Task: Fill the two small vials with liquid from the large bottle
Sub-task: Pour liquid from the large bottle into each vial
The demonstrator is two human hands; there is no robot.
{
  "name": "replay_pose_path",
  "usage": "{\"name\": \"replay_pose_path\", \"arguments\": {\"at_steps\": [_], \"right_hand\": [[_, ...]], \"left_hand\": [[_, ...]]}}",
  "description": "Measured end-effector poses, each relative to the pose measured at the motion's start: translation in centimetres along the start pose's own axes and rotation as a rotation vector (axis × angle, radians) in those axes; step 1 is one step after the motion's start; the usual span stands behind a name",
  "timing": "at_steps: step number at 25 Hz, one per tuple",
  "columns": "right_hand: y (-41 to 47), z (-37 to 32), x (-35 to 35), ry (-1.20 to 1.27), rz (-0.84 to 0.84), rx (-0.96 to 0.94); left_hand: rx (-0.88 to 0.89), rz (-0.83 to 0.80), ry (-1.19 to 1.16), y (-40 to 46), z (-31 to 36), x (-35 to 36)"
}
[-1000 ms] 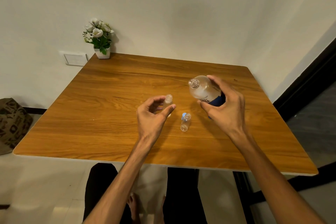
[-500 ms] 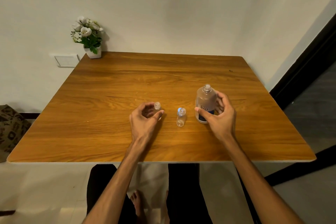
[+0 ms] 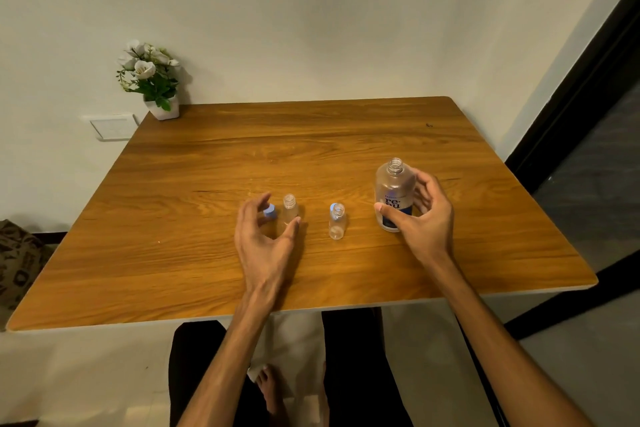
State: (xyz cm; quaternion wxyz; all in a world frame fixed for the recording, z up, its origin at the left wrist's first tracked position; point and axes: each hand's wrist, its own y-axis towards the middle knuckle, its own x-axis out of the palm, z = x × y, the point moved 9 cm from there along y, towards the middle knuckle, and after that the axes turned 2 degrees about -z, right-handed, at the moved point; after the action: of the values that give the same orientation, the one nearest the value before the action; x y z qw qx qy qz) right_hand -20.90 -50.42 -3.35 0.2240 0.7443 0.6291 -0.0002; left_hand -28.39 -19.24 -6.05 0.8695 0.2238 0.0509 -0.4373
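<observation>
Two small clear vials stand upright and uncapped on the wooden table (image 3: 207, 253). The left vial (image 3: 290, 210) is just beyond my left hand (image 3: 266, 243), whose fingers are spread; the thumb tip lies in front of the vial's base. A blue cap (image 3: 269, 211) shows between the fingers and that vial. The second vial (image 3: 336, 222) stands free in the middle, with a bit of blue behind its neck. The large bottle (image 3: 394, 191), clear with a dark blue label and no cap, stands upright at the right. My right hand (image 3: 424, 218) wraps around it, thumb on the label.
A small white pot of white flowers (image 3: 152, 80) sits at the table's far left corner against the wall. A wall socket plate (image 3: 112, 126) is left of the table. A dark door frame (image 3: 571, 107) runs down the right. My legs show below the near edge.
The large bottle went from tilted in the air to upright on the table, further right. My left hand has opened away from the left vial. The view has shifted.
</observation>
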Motion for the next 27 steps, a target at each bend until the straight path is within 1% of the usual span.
{"name": "replay_pose_path", "arguments": {"at_steps": [1,2,3,5,7,10,13,17,21,27], "right_hand": [[-0.1,0.0,-0.2,-0.006,-0.004,-0.004],[-0.1,0.0,-0.3,-0.013,-0.008,-0.011],[-0.2,-0.2,-0.4,-0.02,-0.013,-0.022],[-0.2,-0.5,-0.7,-0.043,-0.021,-0.059],[-0.3,-1.0,-1.0,-0.079,-0.021,-0.099],[-0.3,-1.9,-1.8,-0.18,-0.02,-0.168],[-0.2,-3.5,-2.2,-0.313,-0.036,-0.286],[0.1,-6.3,-1.9,-0.461,-0.095,-0.506],[0.5,-9.6,-2.0,-0.504,-0.125,-0.632],[0.8,-15.0,-2.1,-0.54,-0.098,-0.797]], "left_hand": [[0.071,0.052,0.005,-0.7,0.9,-0.4],[0.132,0.07,-0.005,-1.4,1.9,-0.4],[0.177,0.05,-0.021,-2.1,2.9,0.2],[0.213,-0.059,-0.003,-3.1,4.3,2.5],[0.163,-0.166,0.078,-3.2,4.5,5.2],[0.068,-0.217,0.151,-2.9,3.4,7.6],[0.009,-0.206,0.071,-2.7,2.9,7.8],[0.063,-0.18,-0.073,-2.3,5.8,6.5],[0.131,-0.128,-0.2,-1.5,8.6,4.7],[0.192,-0.12,-0.28,-1.1,10.8,3.1]]}}
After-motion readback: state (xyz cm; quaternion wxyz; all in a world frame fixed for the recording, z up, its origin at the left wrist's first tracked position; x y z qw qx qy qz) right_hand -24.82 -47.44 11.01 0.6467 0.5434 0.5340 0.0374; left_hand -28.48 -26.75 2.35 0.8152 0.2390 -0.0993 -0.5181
